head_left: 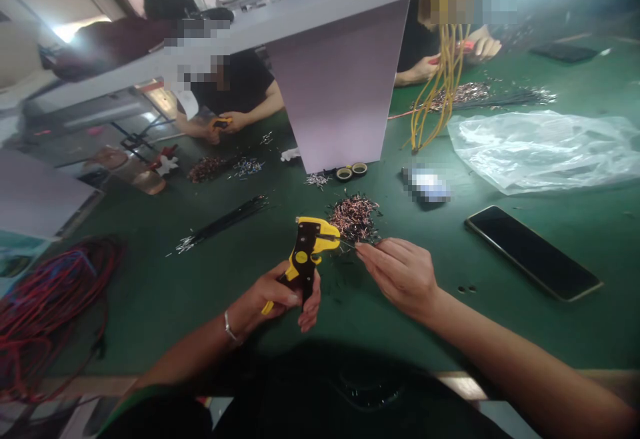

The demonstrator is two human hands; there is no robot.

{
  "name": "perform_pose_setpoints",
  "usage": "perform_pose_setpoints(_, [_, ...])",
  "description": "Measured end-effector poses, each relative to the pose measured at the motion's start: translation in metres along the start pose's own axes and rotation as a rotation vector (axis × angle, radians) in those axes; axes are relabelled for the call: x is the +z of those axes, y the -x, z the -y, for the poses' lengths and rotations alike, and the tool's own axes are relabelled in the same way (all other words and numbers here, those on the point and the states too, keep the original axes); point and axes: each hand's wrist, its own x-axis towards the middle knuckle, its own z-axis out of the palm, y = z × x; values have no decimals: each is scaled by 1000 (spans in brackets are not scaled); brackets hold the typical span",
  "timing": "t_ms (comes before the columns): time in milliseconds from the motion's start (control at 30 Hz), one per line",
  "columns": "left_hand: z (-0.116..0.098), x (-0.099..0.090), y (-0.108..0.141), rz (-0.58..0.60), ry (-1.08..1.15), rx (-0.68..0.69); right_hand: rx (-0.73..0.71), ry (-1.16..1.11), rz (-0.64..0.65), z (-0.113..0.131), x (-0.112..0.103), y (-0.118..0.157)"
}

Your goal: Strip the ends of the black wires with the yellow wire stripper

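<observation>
- Yellow wire stripper (306, 256) clenched in the left hand (265, 296), its jaws turned toward the right hand (400, 276)
- Right fingers (373, 250) pinch a thin wire (349, 244), aimed at those jaws
- Copper wire bits (354, 218) heaped just beyond the stripper

Right fingers (383, 250) pinch something (349, 244) too thin to tell.

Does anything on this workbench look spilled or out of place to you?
A tangle of red wire spills over the near left edge of the green workbench, looking untidy. A black smartphone also lies there, somewhat out of place.
</observation>
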Motion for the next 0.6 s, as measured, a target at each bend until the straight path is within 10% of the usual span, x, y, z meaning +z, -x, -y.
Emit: perform_pose_setpoints(600, [3, 7, 2, -108, -61, 44, 26, 4, 6, -1, 1, 1])
